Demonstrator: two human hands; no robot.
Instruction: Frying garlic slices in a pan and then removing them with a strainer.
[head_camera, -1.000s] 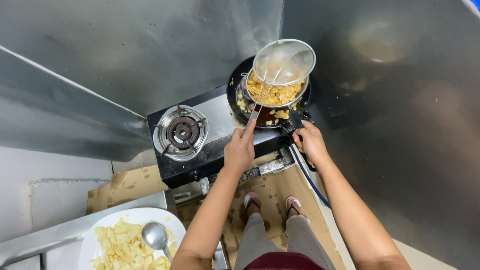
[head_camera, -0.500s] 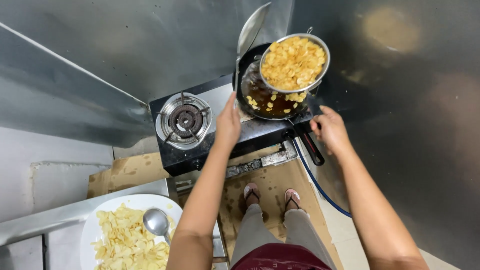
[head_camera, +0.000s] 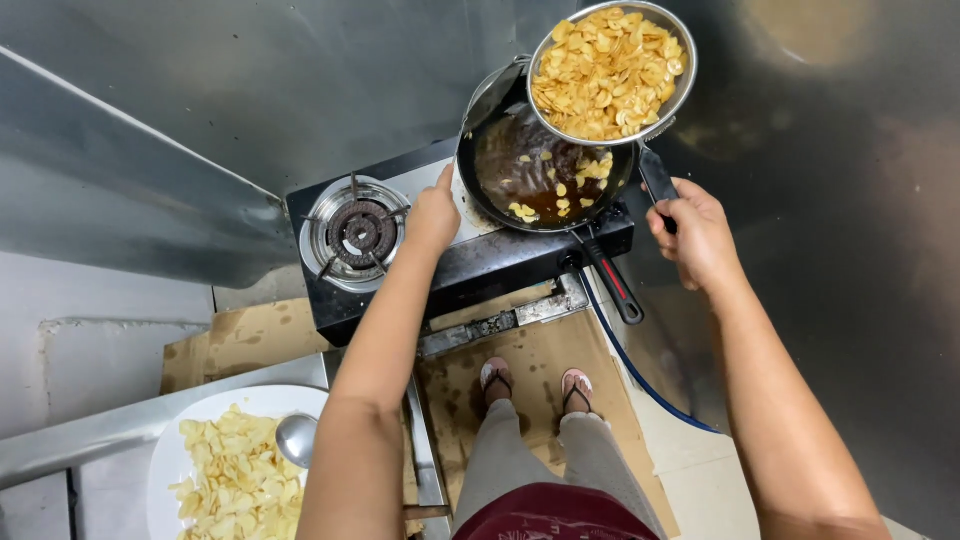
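- The strainer (head_camera: 612, 72), a round metal one full of golden fried chips, is held in the air above the far edge of the frying pan (head_camera: 520, 165).
- The right hand (head_camera: 697, 235) is closed around the strainer's dark handle (head_camera: 657, 178).
- The left hand (head_camera: 433, 215) is at the near rim of the pan; whether its grip holds something I cannot tell.
- The pan has dark oil and a few chips, and its black-and-red handle (head_camera: 612, 280) points to the person.
- The stove (head_camera: 440, 270) has a free burner (head_camera: 356, 232) on the left.
- Low on the left, a white plate (head_camera: 170, 470) carries pale slices and a metal ladle (head_camera: 297, 438).
- Brown cardboard (head_camera: 245, 335) covers the floor beside the feet; a blue hose (head_camera: 640, 375) runs there.
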